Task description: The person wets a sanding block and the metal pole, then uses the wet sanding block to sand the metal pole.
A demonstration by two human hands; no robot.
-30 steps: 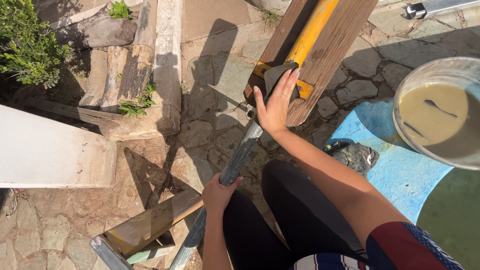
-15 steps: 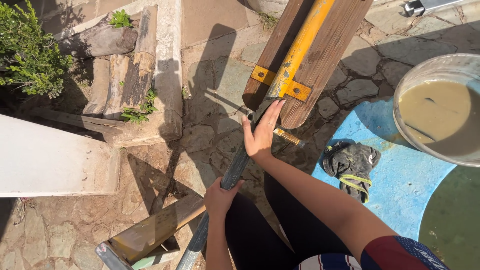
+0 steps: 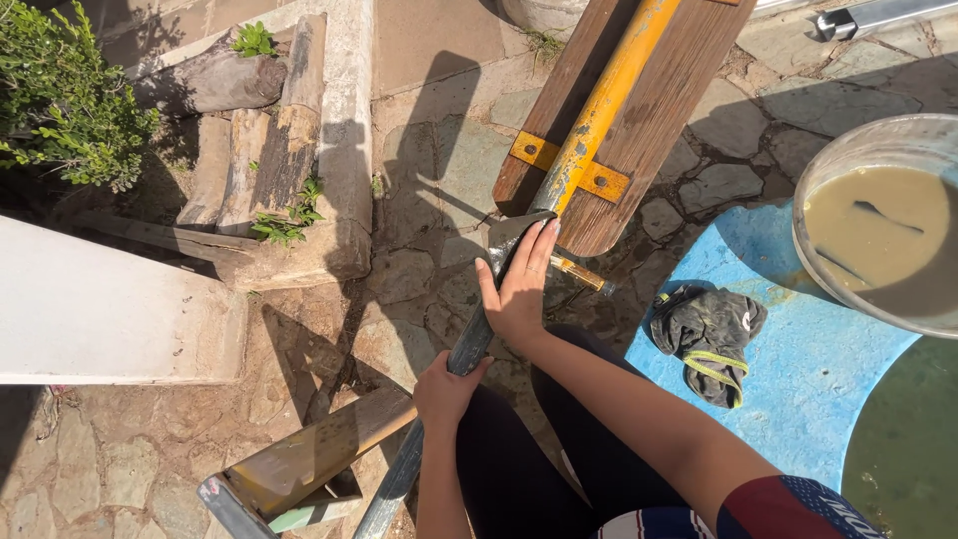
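With the left hand (image 3: 446, 389) clenched round the grey metal bar (image 3: 469, 344) and the right hand (image 3: 519, 289) pressed flat along its upper end against the wooden board (image 3: 654, 110) (yellow strip (image 3: 599, 110) just above), the right fingers (image 3: 539, 250) could slip onto the bar's sharp-looking edge.

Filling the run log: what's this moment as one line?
left hand: grips grey bar | right hand: flat on bar | yellow-striped plank: ahead

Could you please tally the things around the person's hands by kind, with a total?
Hands: 2, left hand and right hand, both on the metal bar
Metal bars: 1
Wooden boards with a yellow strip: 1
Buckets of murky liquid: 1
Crumpled cloths: 1
Total: 6
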